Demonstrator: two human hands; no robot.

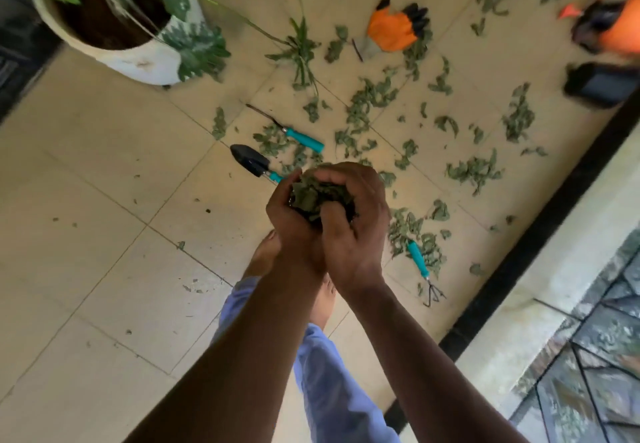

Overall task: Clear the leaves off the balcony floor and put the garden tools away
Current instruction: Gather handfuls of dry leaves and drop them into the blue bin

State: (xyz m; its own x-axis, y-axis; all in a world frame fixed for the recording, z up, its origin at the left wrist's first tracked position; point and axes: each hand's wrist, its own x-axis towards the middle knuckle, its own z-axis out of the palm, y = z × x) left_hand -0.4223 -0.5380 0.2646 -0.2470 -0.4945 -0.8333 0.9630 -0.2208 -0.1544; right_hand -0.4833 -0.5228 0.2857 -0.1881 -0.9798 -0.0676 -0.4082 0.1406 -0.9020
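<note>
The balcony floor (104, 172) is pale square tile; its left and near-left stretch carries only a few crumbs of leaf, giving the widest open room, while the right side is closed by a dark strip (540, 234) running diagonally from near centre to far right, with a pale ledge (554, 262) just beyond it; at far left a white pot (138, 58) of soil and green foliage stands on the tiles, with a dark edge to its left. Both hands are raised together above the floor at the centre: the left hand (294, 221) is cupped with curled fingers under a bundle of leaves (310, 196), and the right hand (353, 214) curls over and beside it, so the two grip the bundle between them; the bundle is dull green, crumpled and dry-looking. Scattered leaves (474, 169) of the same dull green lie in loose clumps across the far and right tiles; among them lie three tools with teal handles: a small trowel (252, 163) with a black blade just beyond the hands, a thin weeder (294, 132) a little farther, and a hand rake (424, 269) to the right, its handle partly under leaves and its prongs pointing near. An orange and black glove (394, 30) lies farther off; a second glove (613, 27), blurred, sits at the far right edge, with a dark object (599, 86) just nearer that I cannot identify. Below the arms show bare feet and light blue trouser legs (332, 390).
</note>
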